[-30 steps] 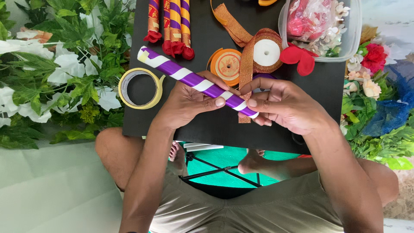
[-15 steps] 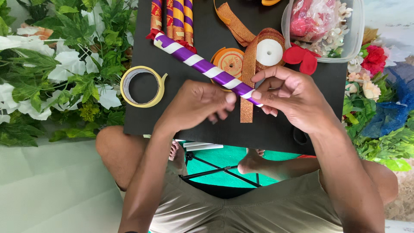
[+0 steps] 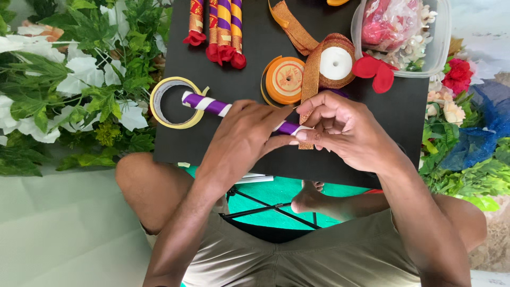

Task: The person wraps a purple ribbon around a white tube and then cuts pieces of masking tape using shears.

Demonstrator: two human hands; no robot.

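Purple and white stripes spiral along the paper-wrapped stick (image 3: 212, 106) that I hold in both hands over the black board (image 3: 393, 114) on my lap.

Head view: my left hand (image 3: 241, 141) is wrapped over the middle of the stick, fingers closed around it. My right hand (image 3: 340, 127) pinches the near end of the stick between thumb and fingertips, together with the loose tail of the glittery orange ribbon (image 3: 308, 85). Half a second ago the stick slanted steeply away from my grip, its far end up by the finished sticks; now it lies flatter and lower, its far end resting across the yellow tape ring (image 3: 159, 103). My hands have drawn closer together, so I judge the ribbon is being fixed at the stick's end.

Beyond my grip sit the orange ribbon spool (image 3: 285, 79) and the ribbon's white-cored roll (image 3: 336, 62). Farther off lie three finished sticks with red flowers (image 3: 218, 32). Past my right hand stands a clear tub of trimmings (image 3: 441, 48). Green artificial leaves (image 3: 79, 79) lie out beyond my left hand.
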